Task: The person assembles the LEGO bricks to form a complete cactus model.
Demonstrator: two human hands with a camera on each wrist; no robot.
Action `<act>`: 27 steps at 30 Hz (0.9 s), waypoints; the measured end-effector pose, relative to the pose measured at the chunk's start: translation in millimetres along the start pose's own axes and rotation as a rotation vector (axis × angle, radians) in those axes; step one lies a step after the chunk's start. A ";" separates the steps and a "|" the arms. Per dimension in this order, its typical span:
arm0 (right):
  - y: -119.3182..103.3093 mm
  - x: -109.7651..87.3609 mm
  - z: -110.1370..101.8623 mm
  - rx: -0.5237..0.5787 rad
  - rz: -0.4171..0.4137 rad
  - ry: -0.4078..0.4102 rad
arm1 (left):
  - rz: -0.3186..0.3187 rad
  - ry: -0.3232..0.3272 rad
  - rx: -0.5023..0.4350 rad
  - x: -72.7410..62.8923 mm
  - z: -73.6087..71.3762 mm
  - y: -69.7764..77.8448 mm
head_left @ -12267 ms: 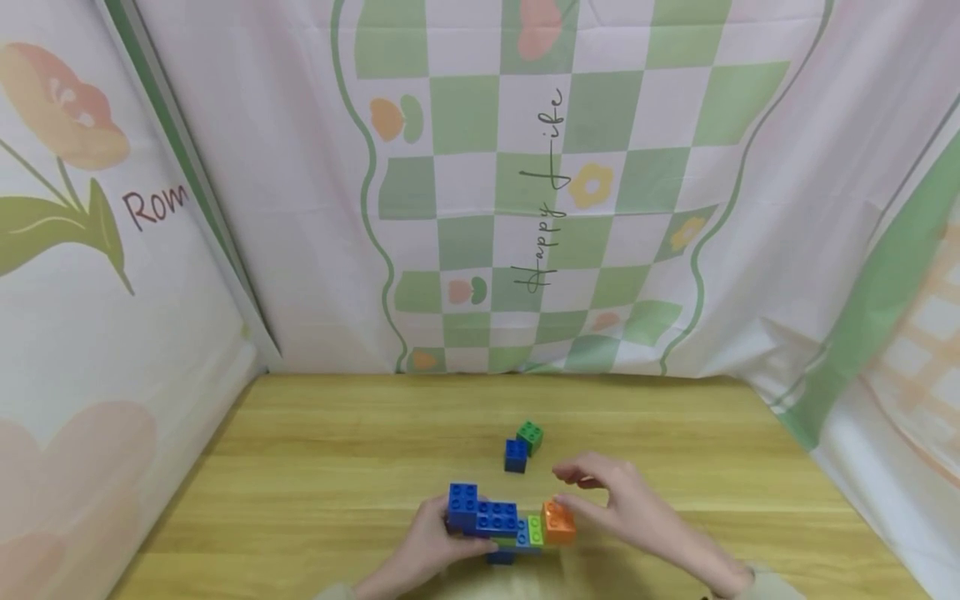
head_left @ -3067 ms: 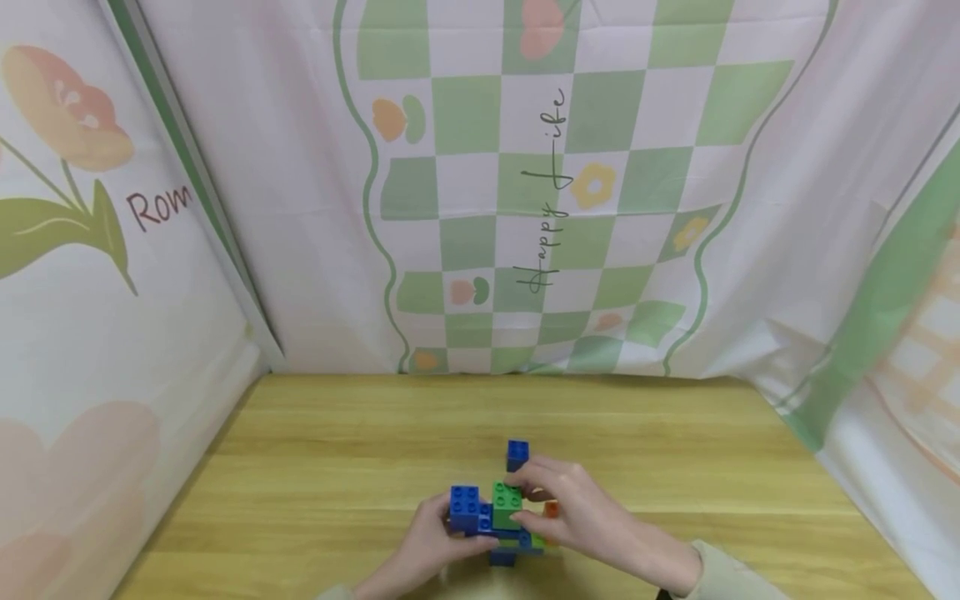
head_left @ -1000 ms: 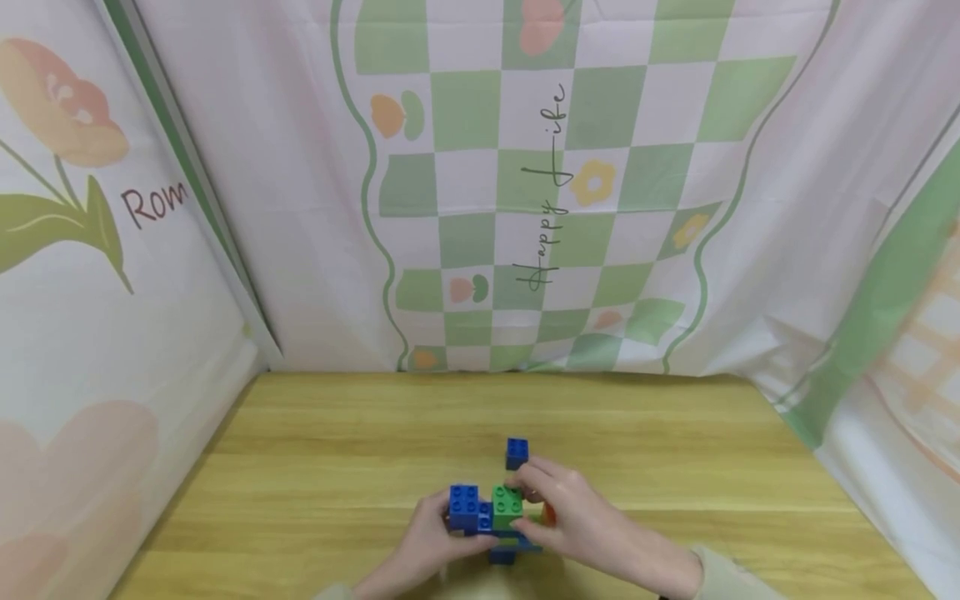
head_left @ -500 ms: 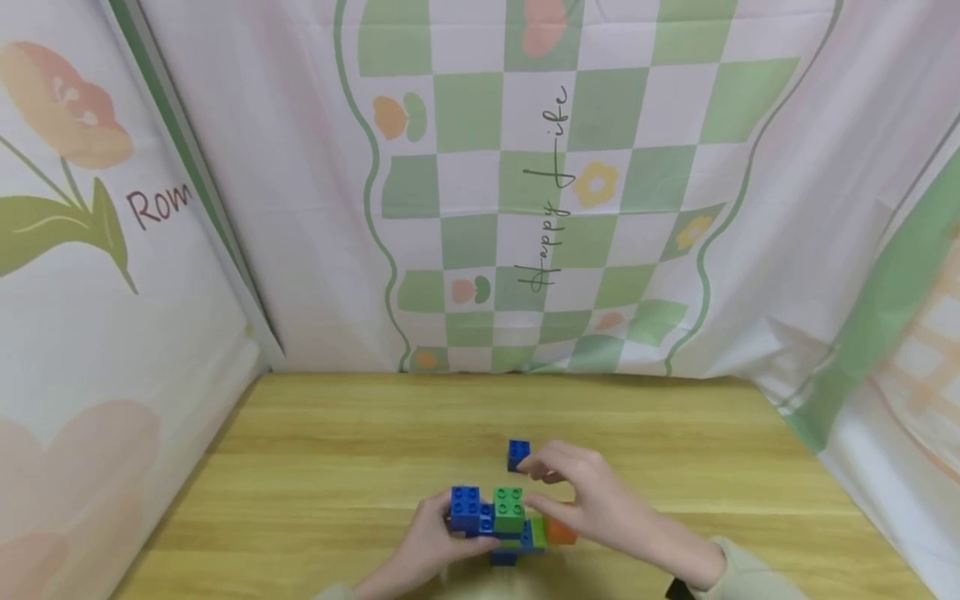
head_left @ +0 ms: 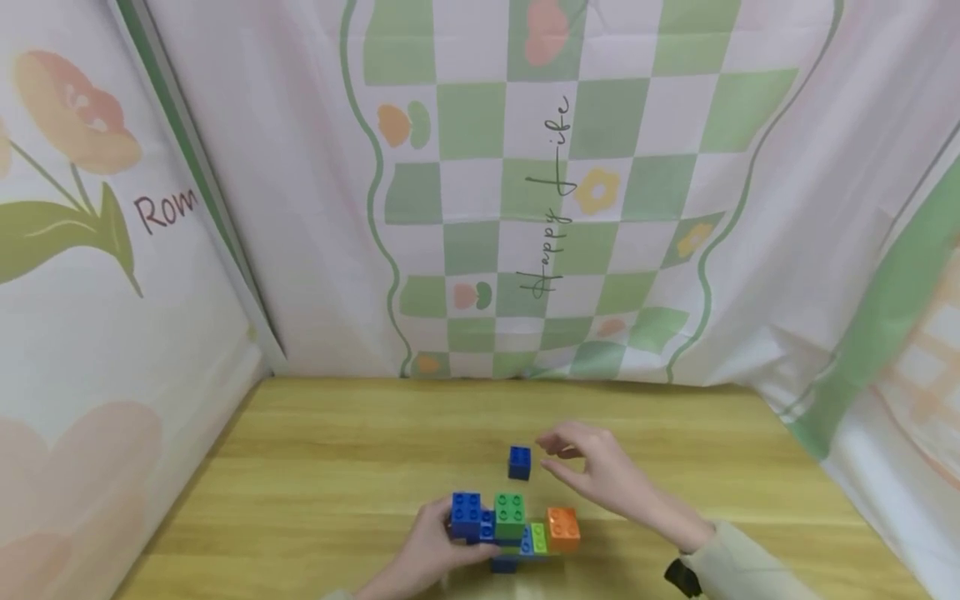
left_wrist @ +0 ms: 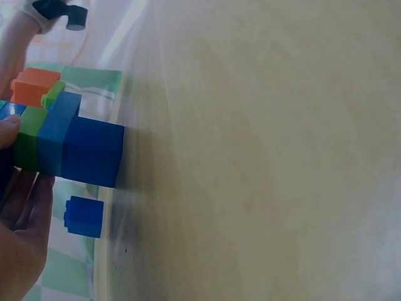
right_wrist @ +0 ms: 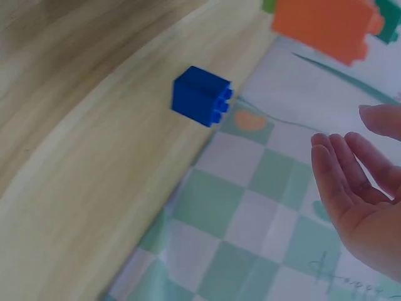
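Observation:
My left hand (head_left: 433,542) grips a model of joined toy building blocks by its left side, thumb in front. On the model's top left sits a blue block (head_left: 466,515), with a green block (head_left: 510,515) to its right. An orange block (head_left: 562,528) stands at the right end beside a lime piece (head_left: 539,537). In the left wrist view a dark blue block (left_wrist: 93,150) forms the underside. My right hand (head_left: 600,468) holds nothing, fingers loosely bent and thumb apart. Just left of its fingertips, a loose blue block (head_left: 519,462) stands studs up on the table.
The wooden table (head_left: 337,450) reaches back to a hanging cloth with green checks (head_left: 472,121). Another printed cloth (head_left: 90,333) closes off the left side. A black band (head_left: 682,577) shows at the right sleeve.
The green block, first loose on the table, was put on the model by my right hand. That hand then let go and moved back and right, near the loose blue block.

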State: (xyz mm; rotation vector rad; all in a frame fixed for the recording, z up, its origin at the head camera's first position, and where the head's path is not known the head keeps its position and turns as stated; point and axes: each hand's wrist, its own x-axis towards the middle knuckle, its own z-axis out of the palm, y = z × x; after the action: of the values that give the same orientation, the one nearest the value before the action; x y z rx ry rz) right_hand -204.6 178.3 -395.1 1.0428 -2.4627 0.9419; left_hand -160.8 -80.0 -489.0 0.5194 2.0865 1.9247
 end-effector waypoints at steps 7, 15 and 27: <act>18.0 2.0 10.2 0.013 0.101 -0.046 | -0.037 -0.002 -0.028 -0.7 0.8 1.0; 37.5 5.3 16.6 0.023 0.176 -0.103 | -0.073 0.021 -0.014 0.7 0.6 1.8; 59.2 6.4 31.0 0.023 0.161 -0.138 | -0.054 0.011 -0.024 0.4 0.9 1.3</act>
State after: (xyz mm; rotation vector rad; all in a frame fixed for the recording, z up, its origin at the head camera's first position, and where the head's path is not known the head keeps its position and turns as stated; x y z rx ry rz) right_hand -252.6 184.8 -441.6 0.9580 -2.6890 0.9781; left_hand -160.7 -78.9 -487.8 0.4432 2.0603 1.9240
